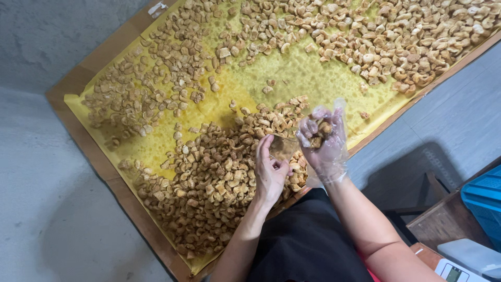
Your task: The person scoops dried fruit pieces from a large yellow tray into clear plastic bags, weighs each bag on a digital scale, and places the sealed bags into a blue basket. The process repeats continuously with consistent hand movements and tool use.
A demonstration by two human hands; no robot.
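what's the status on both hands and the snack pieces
Left hand bare, pinching small clear bag. Right hand gloved, cupping fried snack pieces. Nothing in the way.

Tray lies diagonally on the floor, paper liner inside it, fried snack pieces spread on the liner. Both hands sit over the tray's near edge: left hand beside right hand. Beyond the tray's right edge, a scale and crate.
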